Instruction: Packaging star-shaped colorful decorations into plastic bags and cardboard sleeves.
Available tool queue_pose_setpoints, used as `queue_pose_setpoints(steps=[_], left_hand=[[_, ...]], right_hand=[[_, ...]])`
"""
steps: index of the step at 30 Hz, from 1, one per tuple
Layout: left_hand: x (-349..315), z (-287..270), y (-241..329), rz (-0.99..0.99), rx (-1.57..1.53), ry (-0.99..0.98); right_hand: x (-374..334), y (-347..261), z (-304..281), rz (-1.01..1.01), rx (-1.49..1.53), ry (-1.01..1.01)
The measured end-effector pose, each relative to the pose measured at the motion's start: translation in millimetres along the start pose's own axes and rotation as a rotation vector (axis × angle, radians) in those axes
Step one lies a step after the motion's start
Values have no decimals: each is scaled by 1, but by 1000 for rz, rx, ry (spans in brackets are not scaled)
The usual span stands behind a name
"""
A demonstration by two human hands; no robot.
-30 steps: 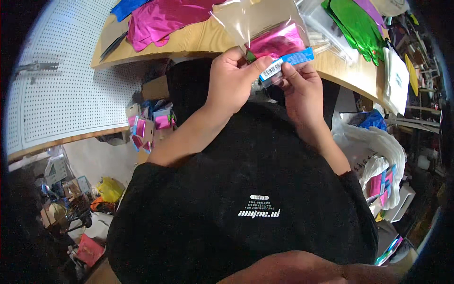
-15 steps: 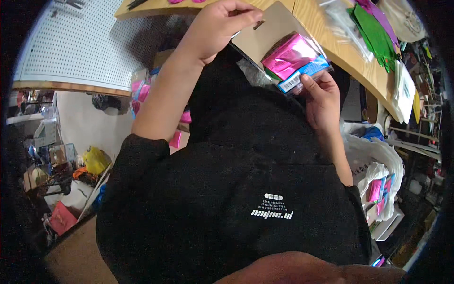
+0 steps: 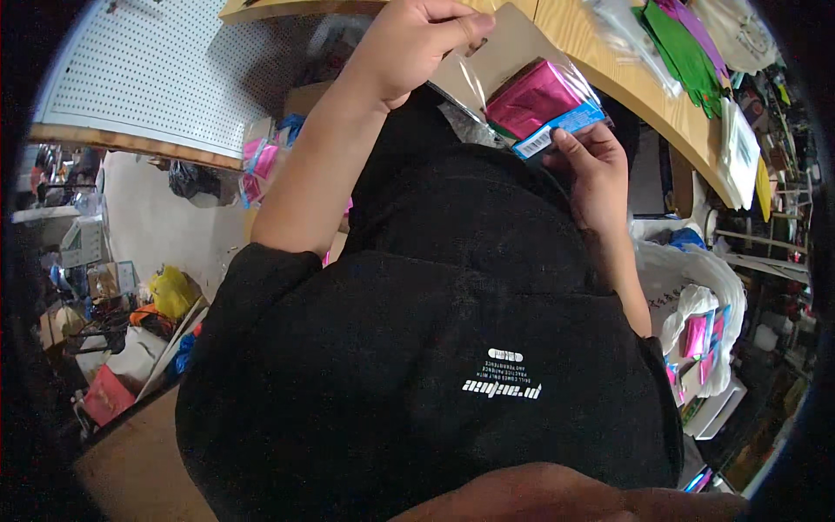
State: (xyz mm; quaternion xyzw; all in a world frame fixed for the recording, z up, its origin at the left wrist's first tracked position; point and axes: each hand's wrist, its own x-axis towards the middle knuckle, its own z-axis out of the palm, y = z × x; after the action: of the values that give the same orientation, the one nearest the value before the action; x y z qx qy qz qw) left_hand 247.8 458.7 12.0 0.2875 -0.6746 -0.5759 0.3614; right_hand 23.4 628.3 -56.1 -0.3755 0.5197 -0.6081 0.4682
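From my place in the room I see a person (image 3: 417,331) in black who holds one clear packet (image 3: 532,91) with both hands, just at the near edge of the table (image 3: 570,33). The left hand (image 3: 426,42) has its thumb and fingertips brought together upon the upper end of the packet (how much of the card (image 3: 515,42) they pinch, I cannot tell). The right hand (image 3: 598,181) is closed around the lower edge, its thumb beside the blue label (image 3: 564,128) and its fingers partly hidden behind. Some pink foil (image 3: 548,94) shows inside the packet. On the right part of the table lie green foil (image 3: 680,54) and clear bags (image 3: 628,36). Nearer to the person than the table's right end is a white bag (image 3: 696,298), and to the table's left stands a white pegboard (image 3: 156,74).
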Motion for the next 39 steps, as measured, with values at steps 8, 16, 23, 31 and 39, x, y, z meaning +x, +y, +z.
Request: queue_pose_setpoints(steps=[8, 16, 23, 31, 39], left_hand=[[-7, 1, -4, -103, -38, 45], [-6, -18, -43, -145, -168, 1], [-11, -8, -29, 466, 2, -151], [-9, -14, -51, -120, -304, -25], [-14, -4, -29, -71, -339, 54]], right_hand=[[-2, 8, -6, -15, 17, -4], [-2, 10, -5, -33, -36, -26], [-4, 13, -8, -26, -60, -44], [-2, 7, -4, -27, -181, -69], [3, 13, -8, -76, 36, -27]])
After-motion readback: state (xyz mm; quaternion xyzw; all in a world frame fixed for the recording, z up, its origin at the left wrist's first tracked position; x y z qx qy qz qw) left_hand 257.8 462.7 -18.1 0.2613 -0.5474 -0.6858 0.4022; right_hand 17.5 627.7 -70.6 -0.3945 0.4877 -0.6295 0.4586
